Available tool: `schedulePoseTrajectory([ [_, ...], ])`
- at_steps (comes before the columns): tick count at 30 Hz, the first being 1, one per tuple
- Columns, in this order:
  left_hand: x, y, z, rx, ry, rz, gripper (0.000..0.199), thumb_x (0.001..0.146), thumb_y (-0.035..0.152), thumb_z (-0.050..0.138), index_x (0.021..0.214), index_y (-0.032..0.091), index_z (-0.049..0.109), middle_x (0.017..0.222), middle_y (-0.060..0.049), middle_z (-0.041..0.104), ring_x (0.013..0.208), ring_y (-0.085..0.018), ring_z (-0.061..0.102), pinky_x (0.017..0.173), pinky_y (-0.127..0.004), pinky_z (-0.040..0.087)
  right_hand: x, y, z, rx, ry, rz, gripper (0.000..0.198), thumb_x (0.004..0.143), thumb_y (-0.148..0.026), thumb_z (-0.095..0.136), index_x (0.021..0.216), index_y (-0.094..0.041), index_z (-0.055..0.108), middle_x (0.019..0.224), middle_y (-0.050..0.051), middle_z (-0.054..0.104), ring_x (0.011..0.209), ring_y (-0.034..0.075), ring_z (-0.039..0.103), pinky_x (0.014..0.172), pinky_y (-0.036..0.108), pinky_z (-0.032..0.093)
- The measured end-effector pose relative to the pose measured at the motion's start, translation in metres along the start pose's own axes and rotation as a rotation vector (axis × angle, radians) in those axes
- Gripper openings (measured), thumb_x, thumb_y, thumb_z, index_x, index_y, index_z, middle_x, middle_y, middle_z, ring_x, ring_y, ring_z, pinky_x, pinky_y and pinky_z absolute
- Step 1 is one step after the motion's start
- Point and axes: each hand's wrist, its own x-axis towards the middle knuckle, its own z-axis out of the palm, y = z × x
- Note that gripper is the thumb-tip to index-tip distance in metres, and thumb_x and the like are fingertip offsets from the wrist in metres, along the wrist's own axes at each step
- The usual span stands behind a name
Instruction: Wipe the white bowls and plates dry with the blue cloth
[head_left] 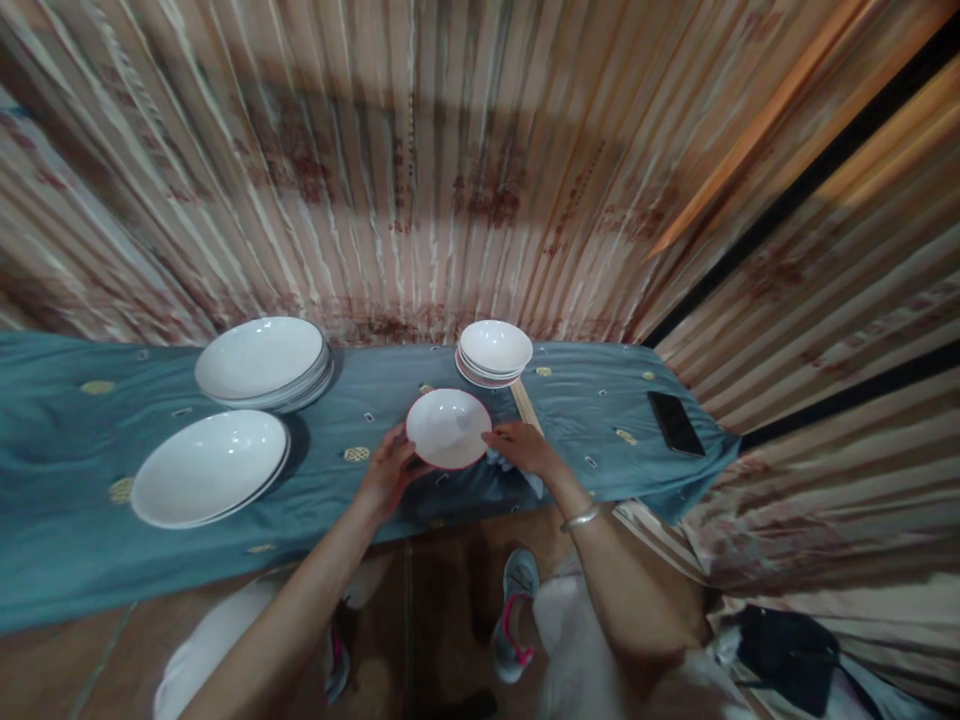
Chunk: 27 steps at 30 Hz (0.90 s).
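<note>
A white bowl with a red rim (448, 428) is held between both hands over the front part of the table. My left hand (391, 465) grips its left edge, the fingers partly hidden beneath it. At the right edge, my right hand (519, 446) pinches the rim, and a bit of pale cloth (499, 459) shows just under that hand. Just behind the held bowl stands a stack of small white bowls (495, 348), some with red rims. Wooden chopsticks (526, 402) lie partly hidden by my right hand.
Two stacks of large white dishes stand at the left, a taller stack (259, 358) behind and a lower stack (211, 468) in front. A black phone (675, 423) lies near the right end of the blue tablecloth (592, 400). Pleated curtains (420, 180) hang behind the table.
</note>
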Motion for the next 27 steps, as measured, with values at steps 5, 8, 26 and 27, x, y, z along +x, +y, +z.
schedulePoseTrajectory([
  [5,-0.003,0.001,0.005,0.015,0.071,0.047,0.056,0.052,0.028,0.089,0.103,0.021,0.066,0.094,-0.002,0.071,0.094,-0.023,0.065,0.082,-0.05,0.061,0.003,0.0,0.006,0.096,0.05,0.009,0.023,0.093,-0.03,0.06,0.085,-0.018,0.079,0.075,0.004,0.075,0.073,0.016,0.068,0.063,0.022,0.042],
  [8,-0.006,0.01,0.013,0.035,0.087,0.087,0.054,0.053,0.028,0.088,0.103,0.022,0.067,0.096,-0.002,0.071,0.093,-0.021,0.065,0.082,-0.046,0.062,0.004,0.005,0.004,0.212,0.149,-0.038,0.025,0.089,-0.031,0.062,0.075,-0.018,0.077,0.064,0.001,0.069,0.065,0.015,0.063,0.059,0.022,0.039],
  [26,0.087,0.07,0.127,0.262,-0.095,0.323,0.045,0.071,0.02,0.067,0.115,0.02,0.071,0.125,-0.008,0.07,0.106,-0.022,0.066,0.084,-0.044,0.063,0.042,0.029,-0.04,0.763,0.789,-0.155,0.042,0.085,-0.054,0.055,0.084,-0.02,0.078,0.082,0.004,0.077,0.08,0.022,0.069,0.078,0.034,0.053],
  [27,0.095,0.069,0.13,0.292,-0.075,0.325,0.045,0.072,0.019,0.066,0.116,0.019,0.071,0.125,-0.009,0.071,0.106,-0.022,0.067,0.084,-0.044,0.063,0.046,0.031,-0.04,0.761,0.786,-0.148,0.041,0.086,-0.053,0.054,0.084,-0.02,0.078,0.081,0.003,0.077,0.081,0.022,0.069,0.079,0.034,0.054],
])
